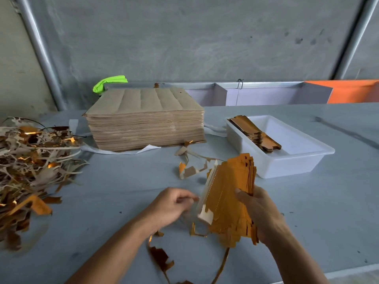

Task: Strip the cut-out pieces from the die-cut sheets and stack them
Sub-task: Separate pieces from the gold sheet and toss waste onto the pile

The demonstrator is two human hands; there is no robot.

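Note:
My right hand [261, 212] grips a thick bundle of gold cut-out pieces [229, 193], held upright and tilted over the table. My left hand [172, 206] is just left of the bundle, fingers curled and blurred, pinching at a pale waste strip [207, 193] along the bundle's left edge. A tall stack of brown die-cut sheets [145, 119] stands at the back centre. Stripped gold pieces [254, 132] lie stacked in a white tray [295, 160] at the right.
A big heap of waste trimmings [34, 160] covers the table's left side. Loose scraps [190, 162] lie behind the bundle, and gold offcuts [162, 259] lie near the front edge. A green object [108, 83] sits behind the sheet stack.

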